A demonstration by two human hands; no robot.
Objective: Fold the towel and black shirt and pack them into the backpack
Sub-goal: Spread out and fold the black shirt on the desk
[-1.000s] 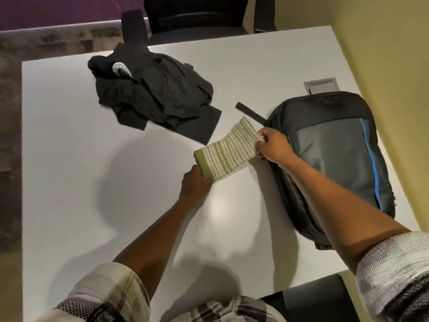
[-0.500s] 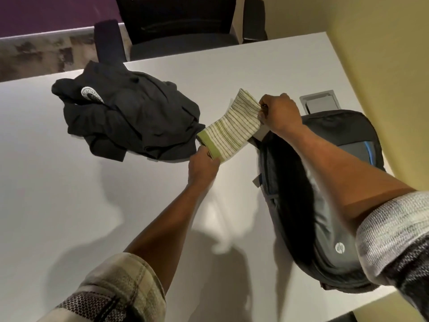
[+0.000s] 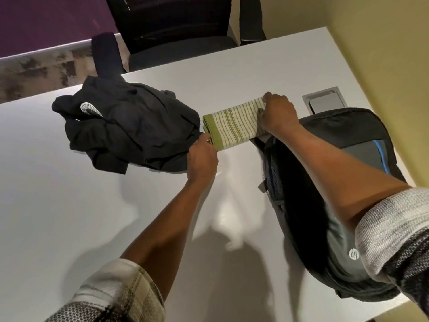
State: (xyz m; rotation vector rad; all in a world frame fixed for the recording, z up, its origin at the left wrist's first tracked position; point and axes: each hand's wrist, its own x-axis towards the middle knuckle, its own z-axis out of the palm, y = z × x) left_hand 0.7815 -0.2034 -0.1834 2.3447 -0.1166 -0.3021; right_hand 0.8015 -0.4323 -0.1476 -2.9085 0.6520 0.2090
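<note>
One towel point(image 3: 234, 125) pinched by left hand point(image 3: 201, 156) and right hand point(image 3: 277, 115); one black shirt point(image 3: 130, 126); one backpack point(image 3: 343, 182), "hp" logo.

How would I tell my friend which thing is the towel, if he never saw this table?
Find the big white table with a dark backpack lying at its right side and a crumpled black shirt at its left. The folded towel is held up between them, the left hand and right hand each gripping an end. It is the only pale thing there, cream with thin green stripes and a solid green edge.
</note>
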